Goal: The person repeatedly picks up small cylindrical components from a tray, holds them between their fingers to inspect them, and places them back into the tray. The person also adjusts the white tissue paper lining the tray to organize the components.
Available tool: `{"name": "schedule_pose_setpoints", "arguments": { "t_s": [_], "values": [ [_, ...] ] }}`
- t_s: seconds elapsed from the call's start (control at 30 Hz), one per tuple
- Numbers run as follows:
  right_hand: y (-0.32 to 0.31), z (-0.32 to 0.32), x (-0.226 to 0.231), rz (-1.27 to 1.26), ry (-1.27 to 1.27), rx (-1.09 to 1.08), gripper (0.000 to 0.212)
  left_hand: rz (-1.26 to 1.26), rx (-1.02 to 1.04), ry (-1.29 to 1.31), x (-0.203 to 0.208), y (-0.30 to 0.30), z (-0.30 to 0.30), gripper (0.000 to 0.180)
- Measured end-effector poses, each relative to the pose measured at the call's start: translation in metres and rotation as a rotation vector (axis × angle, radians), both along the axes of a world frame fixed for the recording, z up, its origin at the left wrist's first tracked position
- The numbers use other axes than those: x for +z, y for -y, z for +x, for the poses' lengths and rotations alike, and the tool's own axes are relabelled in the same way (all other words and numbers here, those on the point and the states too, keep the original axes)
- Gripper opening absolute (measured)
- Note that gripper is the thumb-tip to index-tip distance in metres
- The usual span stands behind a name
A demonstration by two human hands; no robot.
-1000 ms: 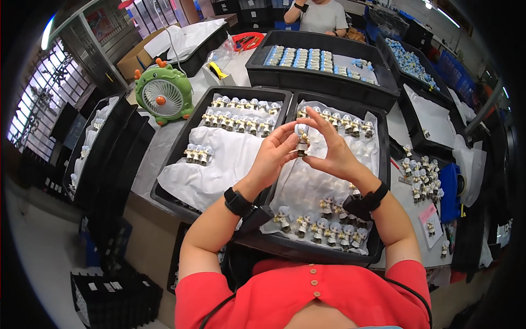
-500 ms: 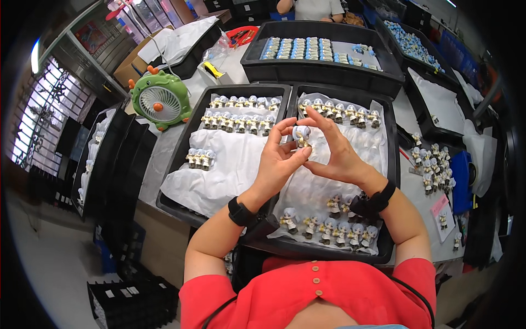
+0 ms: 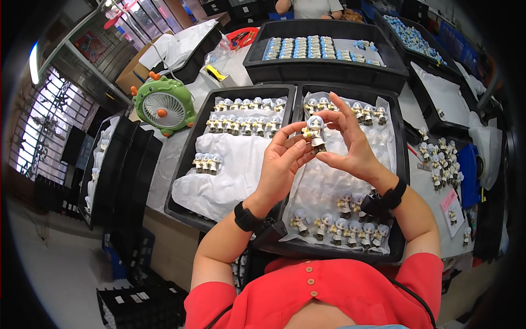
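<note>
Upright in front of me is a small figurine point(image 3: 316, 135) with pale lilac hair, a white-and-gold outfit and dark feet. My left hand point(image 3: 286, 164) pinches its side between thumb and fingers. Curved round the other side, my right hand point(image 3: 353, 145) has fingertips at the hair and its thumb by the feet; one finger points up. Both hands are over the right black tray point(image 3: 401, 164), which is lined with white sheet and has figurines along its far and near ends. Beside it, the left black tray point(image 3: 183, 164) bears rows of matching figurines point(image 3: 244, 125) on white lining.
A green fan point(image 3: 164, 107) stands at the left. Beyond is a black tray point(image 3: 323, 70) of blue-and-white figurines. Loose figurines point(image 3: 442, 159) cluster at the right near a pink-and-white card point(image 3: 452, 214). Stacked trays point(image 3: 123, 170) rise at far left. Another person point(image 3: 312, 8) is across the table.
The figurine has turned, so its front and full body now show between my hands. Both hands sit slightly farther right in the picture, and the whole view has shifted a little.
</note>
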State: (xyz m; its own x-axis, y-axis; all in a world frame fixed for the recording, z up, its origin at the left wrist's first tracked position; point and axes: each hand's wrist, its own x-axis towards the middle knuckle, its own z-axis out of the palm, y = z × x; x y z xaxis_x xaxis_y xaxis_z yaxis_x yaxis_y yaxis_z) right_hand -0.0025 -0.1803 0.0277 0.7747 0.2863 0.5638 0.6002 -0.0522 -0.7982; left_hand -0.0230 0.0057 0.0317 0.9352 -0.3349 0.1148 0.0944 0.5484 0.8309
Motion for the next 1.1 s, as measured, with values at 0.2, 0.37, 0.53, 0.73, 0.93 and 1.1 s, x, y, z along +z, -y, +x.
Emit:
{"name": "schedule_pose_setpoints", "arguments": {
  "t_s": [0.2,0.37,0.53,0.73,0.93,1.1],
  "values": [
    [-0.001,-0.002,0.0,-0.04,0.055,-0.005,0.096,0.044,0.039,0.002,-0.001,0.002,0.0,0.034],
    [0.0,-0.005,0.003,-0.09,0.152,-0.043,0.098,0.059,-0.038,-0.024,-0.007,-0.001,0.002,0.033],
    [-0.004,-0.011,0.009,-0.192,0.318,-0.084,0.098,0.055,-0.042,-0.052,-0.012,0.006,-0.002,0.036],
    [-0.009,-0.01,0.004,-0.202,0.399,-0.071,0.095,0.004,-0.145,-0.058,-0.012,0.007,0.001,0.04],
    [-0.005,-0.012,0.01,-0.172,0.205,-0.092,0.098,-0.042,-0.133,-0.059,-0.006,0.004,0.001,0.044],
    [-0.005,-0.006,0.001,-0.114,0.163,-0.072,0.101,-0.06,-0.141,-0.037,-0.002,0.006,0.002,0.048]
  ]
}}
